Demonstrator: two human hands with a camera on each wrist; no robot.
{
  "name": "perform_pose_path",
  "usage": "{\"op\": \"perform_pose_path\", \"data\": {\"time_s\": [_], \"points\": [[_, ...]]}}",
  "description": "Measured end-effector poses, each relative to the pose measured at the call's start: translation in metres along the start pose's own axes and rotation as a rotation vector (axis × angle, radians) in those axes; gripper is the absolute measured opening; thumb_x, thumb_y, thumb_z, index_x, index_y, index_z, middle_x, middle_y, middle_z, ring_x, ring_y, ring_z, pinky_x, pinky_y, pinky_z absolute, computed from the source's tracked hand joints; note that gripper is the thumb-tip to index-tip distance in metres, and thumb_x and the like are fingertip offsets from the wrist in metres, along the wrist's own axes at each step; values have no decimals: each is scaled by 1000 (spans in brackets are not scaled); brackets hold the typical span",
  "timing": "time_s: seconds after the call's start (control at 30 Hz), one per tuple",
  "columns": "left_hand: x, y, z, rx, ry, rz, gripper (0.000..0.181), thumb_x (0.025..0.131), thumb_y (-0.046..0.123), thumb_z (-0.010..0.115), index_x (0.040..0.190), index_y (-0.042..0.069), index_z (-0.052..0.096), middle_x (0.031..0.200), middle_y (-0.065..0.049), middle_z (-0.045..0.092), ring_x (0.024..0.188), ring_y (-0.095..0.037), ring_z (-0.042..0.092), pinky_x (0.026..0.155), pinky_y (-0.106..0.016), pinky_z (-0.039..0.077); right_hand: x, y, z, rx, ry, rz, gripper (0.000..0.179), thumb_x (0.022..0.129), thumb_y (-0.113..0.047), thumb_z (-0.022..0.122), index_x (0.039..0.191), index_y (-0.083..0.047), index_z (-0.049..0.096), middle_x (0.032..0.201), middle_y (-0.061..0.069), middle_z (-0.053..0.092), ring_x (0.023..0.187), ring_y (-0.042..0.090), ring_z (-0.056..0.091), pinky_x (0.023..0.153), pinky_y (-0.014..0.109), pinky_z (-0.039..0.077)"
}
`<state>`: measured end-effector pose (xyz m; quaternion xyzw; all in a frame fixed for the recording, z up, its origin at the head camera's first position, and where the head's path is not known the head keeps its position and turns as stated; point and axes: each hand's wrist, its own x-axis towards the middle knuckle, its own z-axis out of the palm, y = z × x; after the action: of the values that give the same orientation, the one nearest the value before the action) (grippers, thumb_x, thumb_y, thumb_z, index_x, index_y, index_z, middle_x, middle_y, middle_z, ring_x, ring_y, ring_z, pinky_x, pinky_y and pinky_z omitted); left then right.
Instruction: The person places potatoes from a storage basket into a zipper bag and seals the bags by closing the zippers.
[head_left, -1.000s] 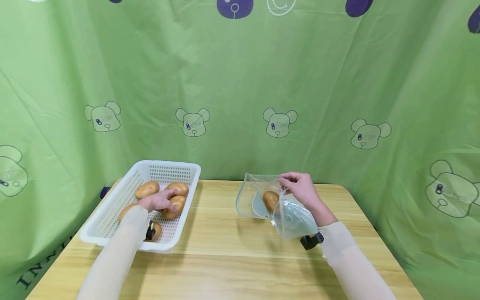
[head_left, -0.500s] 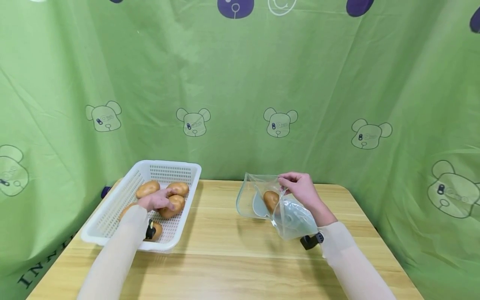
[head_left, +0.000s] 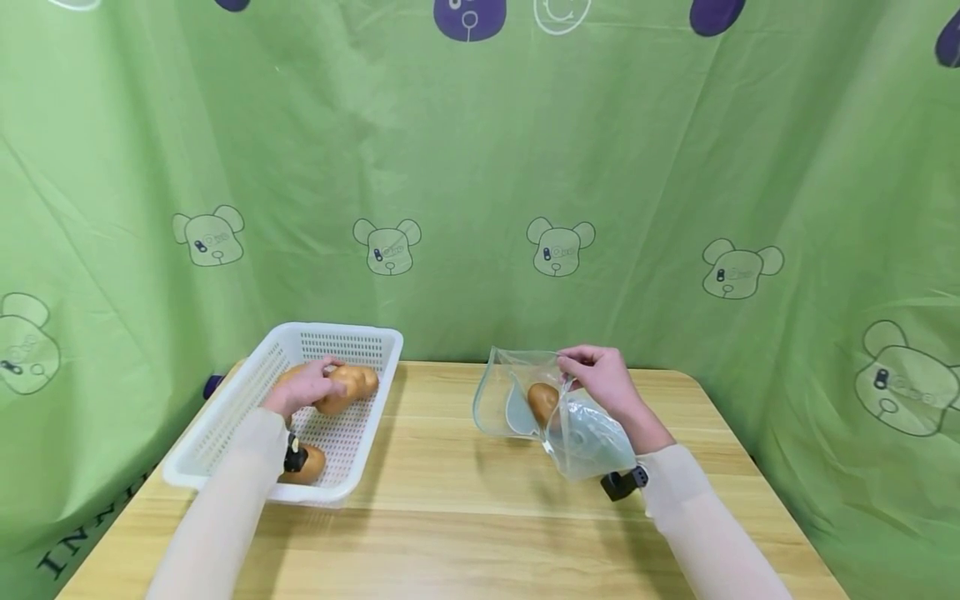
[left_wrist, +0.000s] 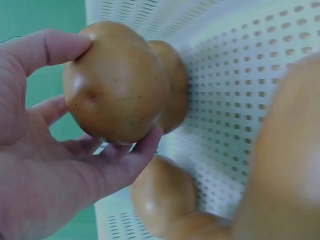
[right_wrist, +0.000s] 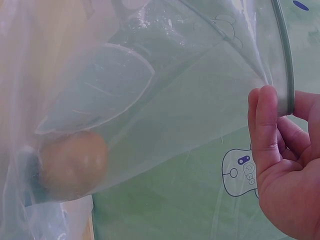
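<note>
Over the white plastic basket [head_left: 396, 354], my left hand [head_left: 306, 388] grips a smooth brown potato [left_wrist: 117, 85], thumb on one side and fingers curled round the other. Another potato [left_wrist: 176, 87] shows just behind it. More lie in the basket, including a potato [head_left: 306, 465] near its front end; the hand and sleeve hide some. At the right, my right hand [head_left: 603, 379] pinches the rim of a clear zip bag [head_left: 498, 396] between thumb and fingers. The bag's mouth gapes to the left, and one potato [head_left: 542, 403] is inside, seen blurred through the plastic in the right wrist view.
The basket stands at the left of a wooden table [head_left: 450, 517], its raised walls around the left hand. Table surface lies between basket and bag. A green printed curtain [head_left: 465, 308] hangs behind and at both sides. Each wrist wears a small black camera [head_left: 624, 482].
My left hand has taken hold of a potato and raised it a little, shifting slightly back and left. My right hand and the bag have stayed in place.
</note>
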<state>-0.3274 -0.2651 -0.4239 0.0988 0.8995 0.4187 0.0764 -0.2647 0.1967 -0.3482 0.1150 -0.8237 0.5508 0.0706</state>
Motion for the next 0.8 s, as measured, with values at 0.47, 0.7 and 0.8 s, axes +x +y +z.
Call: {"op": "perform_pose_path", "data": {"time_s": [0.47,0.7,0.8], "points": [[-6,46,-7,-416,150,70,66,90,10,52,147,0,20,140,-27,33,120,-38,41,103,-48,34,16,30,-2,38,9,3,29,90,-6,62,111,13,61,77,8,66,68,18,63,62,31,57],[-6,78,2,-316,145,119,63,88,11,54,145,4,28,140,-26,34,119,-41,43,101,-50,36,16,34,-2,23,24,-12,29,89,-9,64,110,12,62,77,10,67,69,24,64,61,32,57],[-7,90,9,-311,125,147,64,88,10,55,146,5,28,140,-26,34,119,-43,43,99,-52,39,16,34,-2,21,22,-11,29,89,-9,64,109,11,63,79,11,67,70,27,64,62,33,57]]}}
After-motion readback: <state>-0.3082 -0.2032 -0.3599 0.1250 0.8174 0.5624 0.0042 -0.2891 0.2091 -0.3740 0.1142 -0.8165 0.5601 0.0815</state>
